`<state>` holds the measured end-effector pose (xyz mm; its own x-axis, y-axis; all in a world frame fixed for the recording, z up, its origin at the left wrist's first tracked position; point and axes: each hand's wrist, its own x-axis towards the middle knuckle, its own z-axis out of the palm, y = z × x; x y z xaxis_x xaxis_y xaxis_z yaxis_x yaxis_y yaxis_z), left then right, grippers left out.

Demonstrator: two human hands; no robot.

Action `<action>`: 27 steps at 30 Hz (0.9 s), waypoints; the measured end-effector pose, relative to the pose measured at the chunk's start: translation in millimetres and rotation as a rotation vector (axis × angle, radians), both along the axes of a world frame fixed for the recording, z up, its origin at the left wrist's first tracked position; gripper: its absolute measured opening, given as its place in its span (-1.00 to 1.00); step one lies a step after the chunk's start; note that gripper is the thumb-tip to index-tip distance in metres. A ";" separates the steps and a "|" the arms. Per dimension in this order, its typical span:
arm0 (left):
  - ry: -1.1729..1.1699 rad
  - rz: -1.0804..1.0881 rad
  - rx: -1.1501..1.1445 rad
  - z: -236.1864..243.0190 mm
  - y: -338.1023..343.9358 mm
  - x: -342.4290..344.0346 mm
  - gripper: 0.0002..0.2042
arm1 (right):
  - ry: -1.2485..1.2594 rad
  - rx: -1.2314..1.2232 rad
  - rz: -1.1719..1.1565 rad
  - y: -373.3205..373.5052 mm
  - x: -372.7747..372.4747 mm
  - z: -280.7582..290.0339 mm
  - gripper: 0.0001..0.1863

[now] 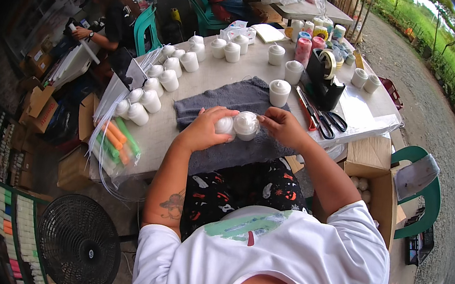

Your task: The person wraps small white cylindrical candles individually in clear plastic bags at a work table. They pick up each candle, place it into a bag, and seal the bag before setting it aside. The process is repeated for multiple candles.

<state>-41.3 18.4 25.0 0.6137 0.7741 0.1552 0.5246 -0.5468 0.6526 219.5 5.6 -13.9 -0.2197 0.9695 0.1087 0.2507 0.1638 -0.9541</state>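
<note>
Cups: white, from where I stand
Cloth: dark grey
Trousers: black — scattered orange and white figures
Chairs: green

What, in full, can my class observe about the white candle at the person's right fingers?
The white candle is cup-shaped with a rounded top; its shiny, creased surface looks plastic-wrapped. It appears roughly upright over the grey cloth, though base contact is unclear. The right hand has its fingers at the upper right edge; close on the left is a second candle, in the left hand.
</note>
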 end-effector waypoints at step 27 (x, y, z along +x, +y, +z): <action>-0.194 0.035 -0.099 26.9 -25.2 0.0 -0.31 | -0.148 0.626 -0.030 -51.6 -29.1 21.1 -0.80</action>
